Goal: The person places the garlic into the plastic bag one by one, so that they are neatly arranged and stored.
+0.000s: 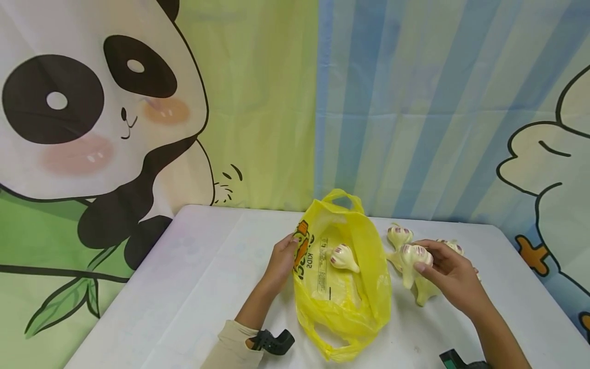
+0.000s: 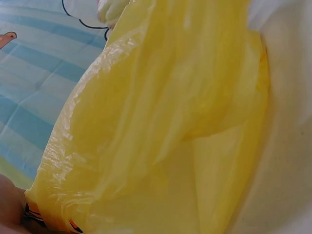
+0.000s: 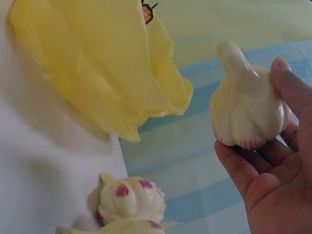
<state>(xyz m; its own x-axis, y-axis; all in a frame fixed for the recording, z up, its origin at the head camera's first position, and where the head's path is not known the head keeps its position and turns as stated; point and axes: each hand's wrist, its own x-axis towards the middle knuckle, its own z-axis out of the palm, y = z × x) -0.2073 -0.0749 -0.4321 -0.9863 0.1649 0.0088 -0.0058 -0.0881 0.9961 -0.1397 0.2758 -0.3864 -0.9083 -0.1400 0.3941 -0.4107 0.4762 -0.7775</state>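
A yellow plastic bag [image 1: 375,287] stands with its mouth spread toward the head camera, and one garlic bulb [image 1: 343,258] lies inside it. My left hand [image 1: 282,264] grips the bag's left rim; in the left wrist view the bag's yellow film [image 2: 146,122] covers most of the picture. To the right of the bag, my right hand [image 1: 449,277] holds another garlic bulb [image 1: 416,259] between thumb and fingers. The right wrist view shows that held bulb [image 3: 248,105] raised, its stem pointing up, apart from the bag.
Several more garlic bulbs [image 1: 400,234] lie on the white table [image 1: 207,266] right of the bag, partly behind my right hand. A printed curtain [image 1: 258,102] hangs behind the table's far edge. Black wrist gear [image 1: 275,342] sits by the left sleeve.
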